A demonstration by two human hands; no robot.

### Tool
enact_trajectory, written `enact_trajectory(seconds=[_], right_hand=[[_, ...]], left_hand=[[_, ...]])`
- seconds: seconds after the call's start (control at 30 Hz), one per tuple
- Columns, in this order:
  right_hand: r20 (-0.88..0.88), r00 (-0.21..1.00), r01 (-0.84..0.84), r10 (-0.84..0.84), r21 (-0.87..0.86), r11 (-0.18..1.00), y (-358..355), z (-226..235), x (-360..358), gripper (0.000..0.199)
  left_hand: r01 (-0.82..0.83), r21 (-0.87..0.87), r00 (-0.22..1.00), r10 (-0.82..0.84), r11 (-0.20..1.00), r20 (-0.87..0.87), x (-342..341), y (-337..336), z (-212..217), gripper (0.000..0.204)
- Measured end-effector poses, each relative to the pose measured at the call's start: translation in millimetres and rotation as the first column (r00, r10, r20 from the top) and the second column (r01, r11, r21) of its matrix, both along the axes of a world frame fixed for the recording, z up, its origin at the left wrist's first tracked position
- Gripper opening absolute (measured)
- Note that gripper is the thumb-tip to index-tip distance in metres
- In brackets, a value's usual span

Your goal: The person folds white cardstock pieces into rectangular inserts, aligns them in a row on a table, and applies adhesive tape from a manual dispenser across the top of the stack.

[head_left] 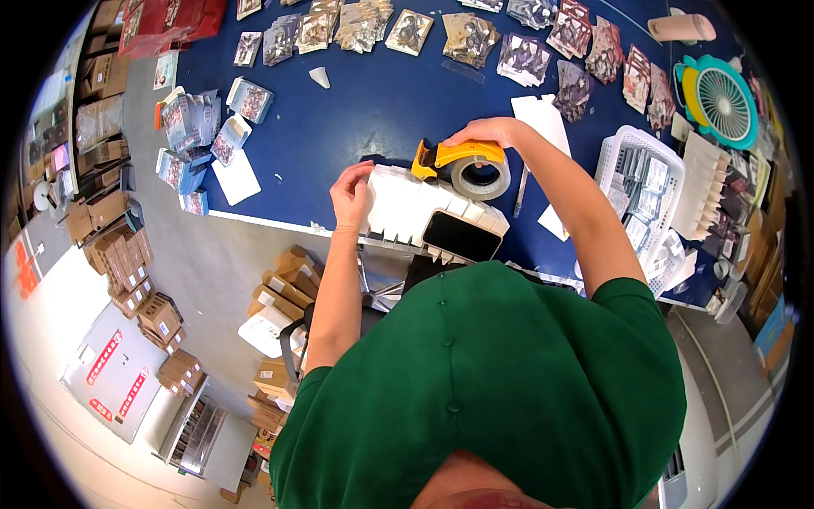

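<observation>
The yellow tape dispenser [469, 154] is beside the white cardboard stack [403, 199] at the tabletop's [339, 110] near edge, gripped by the right hand [485, 132], fingers curled; the left hand [349, 197], half-bent, touches the stack's left end, grip unclear.

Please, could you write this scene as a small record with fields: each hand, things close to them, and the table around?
Left hand: touching the left end of the white cardboard stack
Right hand: gripping the yellow tape dispenser from above
Close by: black phone, lying on the stack
Table: blue
Far side: piles of illustrated cards
Right side: white basket with small packets; teal-and-yellow fan
</observation>
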State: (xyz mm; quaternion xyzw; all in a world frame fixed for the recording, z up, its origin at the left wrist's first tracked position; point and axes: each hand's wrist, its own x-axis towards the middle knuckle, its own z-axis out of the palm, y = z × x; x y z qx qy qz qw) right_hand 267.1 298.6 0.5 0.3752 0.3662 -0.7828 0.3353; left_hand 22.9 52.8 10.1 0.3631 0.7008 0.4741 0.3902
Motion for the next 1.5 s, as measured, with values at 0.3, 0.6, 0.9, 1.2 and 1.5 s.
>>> enact_trajectory(seconds=[0.3, 0.6, 0.9, 1.2, 1.5], right_hand=[[-0.018, 1.0, -0.013, 0.013, -0.011, 1.0, -2, -3, -1, 0.043], [-0.011, 1.0, -0.006, 0.006, 0.033, 0.999, -7, 2, 2, 0.043], [-0.031, 1.0, 0.0, 0.002, 0.078, 0.997, -8, 2, 8, 0.05], [-0.045, 0.998, 0.036, -0.033, 0.053, 0.998, -12, -8, 11, 0.046], [-0.039, 0.998, 0.054, -0.051, 0.066, 0.996, -14, -11, 13, 0.044]], left_hand=[[0.086, -0.311, 0.96, 0.005, 0.947, 0.281, -15, 2, 1, 0.027], [0.274, -0.243, 0.861, -0.124, 0.93, 0.494, -9, -5, 19, 0.043], [0.126, 0.026, 0.904, -0.104, 0.992, -0.415, 22, -7, 19, 0.023], [0.141, 0.058, 0.808, -0.081, 0.988, -0.584, 29, -9, 13, 0.025], [0.098, -0.313, 0.698, -0.289, 0.945, -0.655, 42, 0, 36, 0.054]])
